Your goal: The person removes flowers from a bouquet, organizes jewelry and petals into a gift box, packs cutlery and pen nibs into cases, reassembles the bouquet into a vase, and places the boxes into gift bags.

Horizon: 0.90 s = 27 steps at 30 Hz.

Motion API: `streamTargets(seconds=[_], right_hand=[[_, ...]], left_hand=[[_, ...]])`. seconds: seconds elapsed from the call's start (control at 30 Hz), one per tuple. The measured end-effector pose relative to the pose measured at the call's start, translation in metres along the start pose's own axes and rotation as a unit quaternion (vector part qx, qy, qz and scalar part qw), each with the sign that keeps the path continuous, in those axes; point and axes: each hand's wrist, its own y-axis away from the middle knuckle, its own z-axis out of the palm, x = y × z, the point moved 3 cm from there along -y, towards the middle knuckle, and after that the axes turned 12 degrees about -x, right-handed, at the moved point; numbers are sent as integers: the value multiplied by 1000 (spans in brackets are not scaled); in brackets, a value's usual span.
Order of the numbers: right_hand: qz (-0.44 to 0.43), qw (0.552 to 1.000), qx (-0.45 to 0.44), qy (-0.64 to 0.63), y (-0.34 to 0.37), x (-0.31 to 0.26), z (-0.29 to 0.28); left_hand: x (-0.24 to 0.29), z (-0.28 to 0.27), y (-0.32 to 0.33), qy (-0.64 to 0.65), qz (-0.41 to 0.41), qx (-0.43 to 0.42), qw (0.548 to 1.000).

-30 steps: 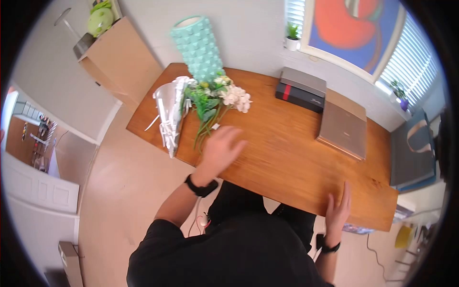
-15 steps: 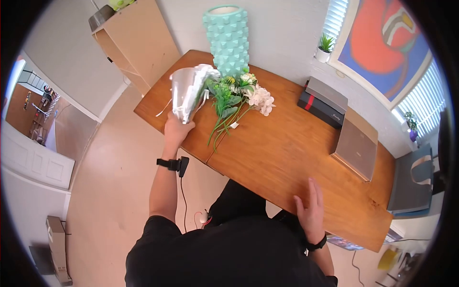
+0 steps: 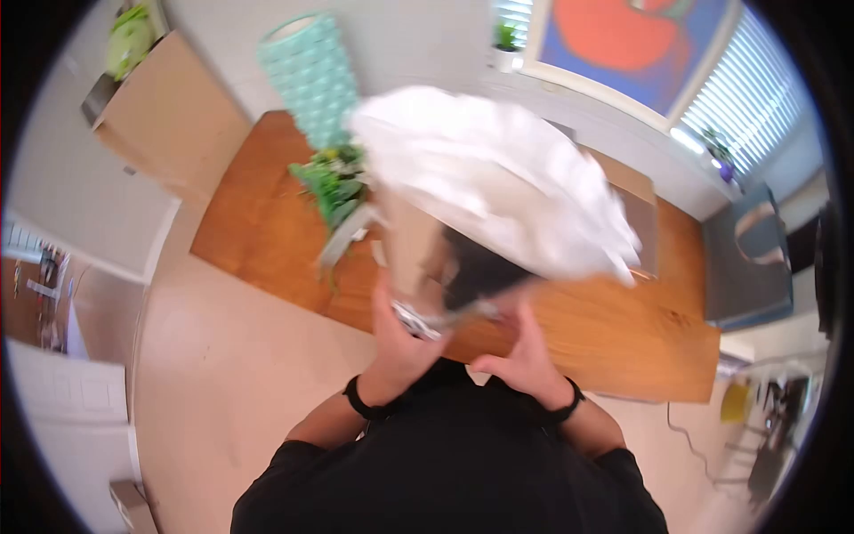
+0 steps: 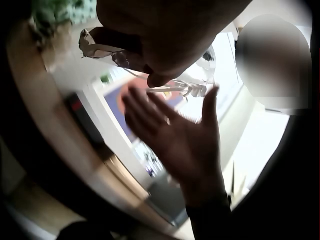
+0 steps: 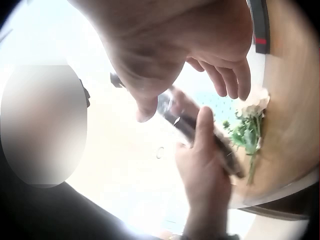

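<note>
A flower wrapper (image 3: pixel 498 178), see-through and shiny with a wide white ruffled edge, is held up in front of the body, blurred in the head view. My left hand (image 3: pixel 402 347) grips its narrow lower end. On the other side my right hand (image 3: pixel 527 360) is close by the lower end; the left wrist view shows that right hand (image 4: pixel 175 145) with fingers spread and thumb apart. On the table lies a bunch of flowers with green leaves (image 3: pixel 336 191) and pale pink blossoms (image 5: pixel 257 102), partly hidden by the wrapper in the head view.
The wooden table (image 3: pixel 623 338) spans the front. A teal knobby roller (image 3: pixel 311 76) stands behind the flowers. A brown flat box (image 3: pixel 642 218) lies at the back right, partly covered by the wrapper. At the table's right end is a grey bag (image 3: pixel 752 267).
My left hand reached to the wrapper on the table's left, took hold of it and brought it up to the middle. My right hand came inward beside it. The head view has turned.
</note>
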Motion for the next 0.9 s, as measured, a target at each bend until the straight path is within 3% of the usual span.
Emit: streamTargets(seconds=[0.03, 0.07, 0.1, 0.17, 0.2, 0.27, 0.33, 0.4, 0.47, 0.53, 0.6, 0.63, 0.67, 0.73, 0.77, 0.8, 0.87, 0.9], right_hand=[[23, 998, 8, 60, 5, 8, -3], [47, 992, 17, 118, 8, 10, -7], [47, 990, 38, 125, 10, 2, -12], [35, 992, 124, 14, 10, -17, -26], [33, 990, 138, 17, 14, -22, -41], [63, 995, 62, 52, 34, -32, -75], [89, 992, 58, 72, 64, -37, -105], [140, 984, 26, 106, 98, -37, -131], [162, 985, 36, 53, 135, -13, -160], [183, 982, 37, -2, 143, -12, -170], [155, 975, -101, 123, 122, -33, -171], [244, 940, -189, 142, 121, -27, -178], [247, 938, -200, 141, 108, -32, -171], [223, 956, -191, 12, 78, -49, -148], [245, 935, -254, 38, 69, -47, -150], [244, 934, -260, 36, 64, -49, -143], [271, 953, -132, 0, 47, -50, -133], [315, 934, -135, 98, 51, -37, -145]], left_hand=[[-7, 33, 15, -32, -5, -63, 997], [-5, 58, 13, 87, -20, -89, 992], [-1, 71, 14, 98, -10, -154, 983], [33, 74, -3, 113, 8, -229, 967], [44, 67, -12, 56, 45, -259, 963], [46, 55, -17, 3, 86, -293, 952], [41, 37, -13, -35, 96, -243, 965], [49, 9, -24, -93, 179, -174, 964], [49, -11, -28, -23, 183, -87, 979], [79, -24, -51, -14, 183, -121, 975], [103, -31, -80, -9, 184, -149, 971], [112, -20, -94, 8, 157, -264, 952], [115, -7, -105, 27, 127, -375, 918], [90, 25, -120, 76, 2, -580, 811], [81, 40, -124, 45, -50, -637, 768], [72, 51, -121, 13, -100, -690, 717], [37, 68, -96, 164, -69, -658, 731], [41, 61, -95, 171, -117, -655, 726]])
